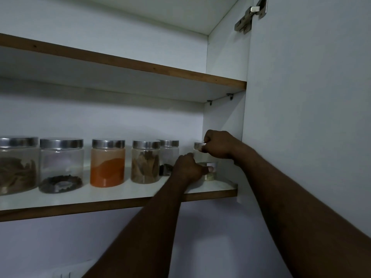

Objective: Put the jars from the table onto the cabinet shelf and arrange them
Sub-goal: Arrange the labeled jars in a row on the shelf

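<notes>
Head view: end jar (210, 175) is held upright on the shelf (120, 196), body wrapped by left grip (187, 167), lid (198, 145) pinched by right grip (217, 145), neighbour jar (170, 155) just left.

hinge (251, 16) — metal, top right | shelf pegs (230, 95) (under upper board (120, 61))

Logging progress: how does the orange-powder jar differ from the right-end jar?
Contact: orange-powder jar untouched; right-end jar held, right hand on lid, left hand on body. Fill: orange-powder jar over half; right-end jar nearly empty. Both clear, metal-lidded.
</notes>
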A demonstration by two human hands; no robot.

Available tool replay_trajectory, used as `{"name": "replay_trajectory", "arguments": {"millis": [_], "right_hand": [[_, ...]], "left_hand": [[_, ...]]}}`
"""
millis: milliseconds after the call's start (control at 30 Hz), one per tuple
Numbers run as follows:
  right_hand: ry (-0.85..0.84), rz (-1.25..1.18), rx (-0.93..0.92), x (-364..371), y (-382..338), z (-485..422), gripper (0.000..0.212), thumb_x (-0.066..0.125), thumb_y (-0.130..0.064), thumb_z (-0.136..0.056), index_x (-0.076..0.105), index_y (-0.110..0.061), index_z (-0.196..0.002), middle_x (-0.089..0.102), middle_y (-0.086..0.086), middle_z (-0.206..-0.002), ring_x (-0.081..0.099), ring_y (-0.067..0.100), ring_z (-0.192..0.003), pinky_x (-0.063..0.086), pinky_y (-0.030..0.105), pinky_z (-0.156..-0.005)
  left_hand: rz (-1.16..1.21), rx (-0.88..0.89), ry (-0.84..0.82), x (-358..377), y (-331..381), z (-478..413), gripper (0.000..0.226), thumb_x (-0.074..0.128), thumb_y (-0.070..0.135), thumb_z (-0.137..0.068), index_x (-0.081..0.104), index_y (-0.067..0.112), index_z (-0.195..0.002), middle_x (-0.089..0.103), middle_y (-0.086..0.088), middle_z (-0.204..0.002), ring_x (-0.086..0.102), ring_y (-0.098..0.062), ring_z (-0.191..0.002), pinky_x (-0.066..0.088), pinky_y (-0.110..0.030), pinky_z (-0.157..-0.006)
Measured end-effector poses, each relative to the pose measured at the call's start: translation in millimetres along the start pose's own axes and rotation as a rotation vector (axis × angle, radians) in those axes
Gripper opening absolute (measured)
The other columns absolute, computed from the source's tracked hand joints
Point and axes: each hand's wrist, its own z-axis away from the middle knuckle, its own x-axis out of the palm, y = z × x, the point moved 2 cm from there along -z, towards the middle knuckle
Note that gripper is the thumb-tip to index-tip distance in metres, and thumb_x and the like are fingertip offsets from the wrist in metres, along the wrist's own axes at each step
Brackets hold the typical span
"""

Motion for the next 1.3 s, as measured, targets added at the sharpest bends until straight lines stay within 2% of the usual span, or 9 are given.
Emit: {"name": "replay_trajectory", "arguments": {"millis": [133,267,400,467,633,767,967,1133,1300], "right_hand": [[0.072,0.031,0.03,3.8,1.1,-2.6,0.065,0.068,-0.056,-0.086,0.051,-0.008,-0.126,0.06,0.015,-0.12,0.054,0.026,-0.099,0.039,0.033,-0.073],[0.101,0.041,0.04,4.5,1.0,-4.0,0.072,0.072,-0.065,-0.079,0.052,-0.01,-0.121,0.062,0.013,-0.115,0.053,0.023,-0.093,0.039,0.033,-0.07],[0.137,0.043,0.047,5.1,-0.5,-1.1,0.08,0.072,-0.074,-0.073,0.053,-0.01,-0.118,0.06,0.01,-0.108,0.056,0.024,-0.095,0.038,0.033,-0.066],[0.116,0.04,0.046,5.0,-1.7,-1.2,0.076,0.071,-0.072,-0.075,0.053,-0.01,-0.116,0.059,0.008,-0.106,0.056,0.024,-0.095,0.039,0.033,-0.068],[0.089,0.012,0.054,1.5,-3.0,-2.2,0.044,0.069,-0.051,-0.085,0.061,-0.008,-0.094,0.063,0.004,-0.089,0.057,0.019,-0.079,0.045,0.032,-0.063],[0.135,-0.007,0.065,1.9,-2.6,-0.6,0.04,0.067,-0.044,-0.088,0.068,-0.005,-0.1,0.066,0.005,-0.095,0.059,0.019,-0.083,0.053,0.034,-0.077],[0.133,0.041,0.08,3.1,-3.0,0.8,0.025,0.064,-0.03,-0.09,0.07,-0.006,-0.093,0.07,0.009,-0.091,0.062,0.02,-0.079,0.05,0.029,-0.067],[0.144,0.073,0.064,5.6,-1.6,0.2,0.025,0.064,-0.026,-0.088,0.071,-0.006,-0.103,0.07,0.01,-0.098,0.064,0.022,-0.084,0.049,0.029,-0.067],[0.17,0.056,0.038,6.2,0.1,-1.0,0.035,0.065,-0.035,-0.09,0.071,-0.006,-0.109,0.071,0.01,-0.105,0.066,0.024,-0.092,0.056,0.034,-0.079]], "left_hand": [[0.027,-0.027,-0.004,2.2,-2.6,-1.2,0.073,0.085,0.045,-0.078,0.053,0.013,-0.134,0.065,-0.008,-0.129,0.061,-0.027,-0.116,0.051,-0.036,-0.093],[-0.008,0.002,-0.018,3.4,-3.4,-1.3,0.084,0.092,0.041,-0.07,0.052,0.012,-0.138,0.064,-0.007,-0.133,0.061,-0.025,-0.118,0.049,-0.031,-0.091],[-0.074,-0.008,-0.02,4.8,-4.0,-1.9,0.103,0.094,0.042,-0.067,0.039,0.007,-0.147,0.06,-0.009,-0.137,0.059,-0.027,-0.123,0.051,-0.041,-0.102],[-0.093,-0.009,-0.015,5.7,-5.1,-3.4,0.102,0.093,0.043,-0.068,0.04,0.007,-0.146,0.06,-0.01,-0.138,0.059,-0.027,-0.123,0.051,-0.037,-0.1],[-0.202,0.018,0.017,8.7,-6.9,-4.1,0.092,0.09,0.053,-0.069,0.049,0.008,-0.138,0.064,-0.01,-0.13,0.062,-0.028,-0.117,0.049,-0.033,-0.089],[-0.248,0.037,0.02,12.7,-10.1,-4.4,0.089,0.086,0.059,-0.07,0.051,0.009,-0.135,0.065,-0.01,-0.13,0.062,-0.028,-0.117,0.052,-0.036,-0.093],[-0.38,0.047,0.032,21.7,-17.1,-8.9,0.089,0.073,0.074,-0.073,0.053,0.011,-0.133,0.068,-0.009,-0.123,0.066,-0.028,-0.108,0.056,-0.038,-0.089],[-0.439,0.025,-0.014,24.8,-18.1,-15.1,0.095,0.061,0.087,-0.068,0.056,0.017,-0.133,0.068,-0.006,-0.123,0.067,-0.027,-0.106,0.057,-0.043,-0.09],[-0.466,0.041,-0.019,23.9,-16.6,-14.1,0.099,0.065,0.088,-0.063,0.058,0.018,-0.132,0.07,-0.004,-0.12,0.068,-0.025,-0.104,0.059,-0.042,-0.088]]}}
